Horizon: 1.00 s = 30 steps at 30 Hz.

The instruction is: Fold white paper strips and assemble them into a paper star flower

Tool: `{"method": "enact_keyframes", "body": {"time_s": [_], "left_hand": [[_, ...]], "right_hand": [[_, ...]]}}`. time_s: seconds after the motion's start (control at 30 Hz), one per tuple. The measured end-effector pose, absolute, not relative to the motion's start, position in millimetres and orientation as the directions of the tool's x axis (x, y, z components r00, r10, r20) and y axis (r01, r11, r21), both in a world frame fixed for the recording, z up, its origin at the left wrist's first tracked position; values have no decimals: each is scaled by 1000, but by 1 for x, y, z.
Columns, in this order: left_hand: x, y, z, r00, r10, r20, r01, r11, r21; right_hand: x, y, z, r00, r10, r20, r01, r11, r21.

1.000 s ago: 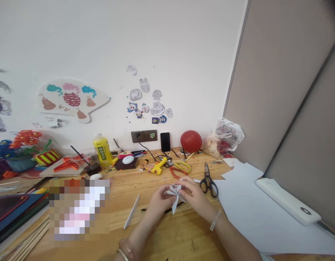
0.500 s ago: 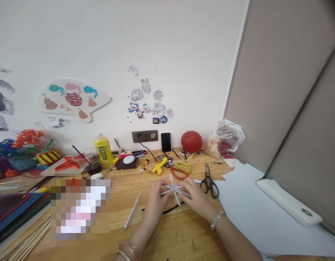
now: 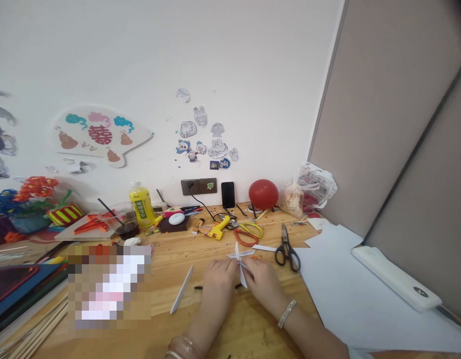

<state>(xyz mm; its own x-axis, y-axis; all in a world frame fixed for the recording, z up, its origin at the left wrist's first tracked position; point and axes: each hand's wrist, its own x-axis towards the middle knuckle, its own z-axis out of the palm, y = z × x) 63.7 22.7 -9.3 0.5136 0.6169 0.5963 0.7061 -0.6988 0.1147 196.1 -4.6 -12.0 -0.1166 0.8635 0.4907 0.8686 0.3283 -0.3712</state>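
Between my hands is a star-like piece of folded white paper with narrow pointed arms spreading from a centre. My left hand is closed over its left side, knuckles up, fingertips near the centre. Closed on the right side is my right hand, with thumb and fingers by the lower arm. Several of the star's arms are hidden by my fingers. A loose folded white paper strip lies left of my left hand. Under my hands a thin black strip is partly covered.
Black-handled scissors lie right of my hands, beside white paper sheets. Beyond my hands are red-and-yellow-handled scissors and a yellow glue gun. A red balloon, a phone and a yellow drink bottle stand by the wall.
Both hands have drawn closer together over the paper star, and its arms have turned or been pressed inward. More of the star is covered now. A white strip behind the right hand shows more.
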Motion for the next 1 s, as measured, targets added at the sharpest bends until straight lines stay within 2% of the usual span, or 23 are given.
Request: {"method": "enact_keyframes", "body": {"time_s": [0.13, 0.2, 0.33, 0.47, 0.53, 0.73, 0.83, 1.0], "left_hand": [[62, 20, -7, 449, 610, 653, 663, -717, 215], [60, 23, -5, 507, 590, 629, 614, -759, 217], [57, 30, -3, 622, 564, 543, 601, -788, 130], [60, 25, -6, 521, 623, 583, 703, -701, 120], [60, 24, -3, 496, 639, 588, 715, -685, 140], [44, 29, 23, 737, 524, 427, 511, -845, 156], [41, 29, 28, 754, 522, 398, 512, -847, 142], [45, 29, 20, 752, 507, 420, 549, -836, 27]], "right_hand": [[185, -13, -12, 63, 827, 559, 880, 219, -422], [190, -11, -9, 7, 835, 550, 887, 248, -389], [199, -5, -7, -186, 830, 526, 879, 380, -289], [186, -8, -10, 16, 859, 512, 885, 226, -407], [182, -10, -9, 53, 864, 501, 871, 205, -446], [212, -3, 4, -256, 838, 482, 815, 455, -358], [220, 2, 3, -305, 830, 467, 799, 490, -348], [217, 5, -6, -365, 798, 479, 815, 523, -250]]}}
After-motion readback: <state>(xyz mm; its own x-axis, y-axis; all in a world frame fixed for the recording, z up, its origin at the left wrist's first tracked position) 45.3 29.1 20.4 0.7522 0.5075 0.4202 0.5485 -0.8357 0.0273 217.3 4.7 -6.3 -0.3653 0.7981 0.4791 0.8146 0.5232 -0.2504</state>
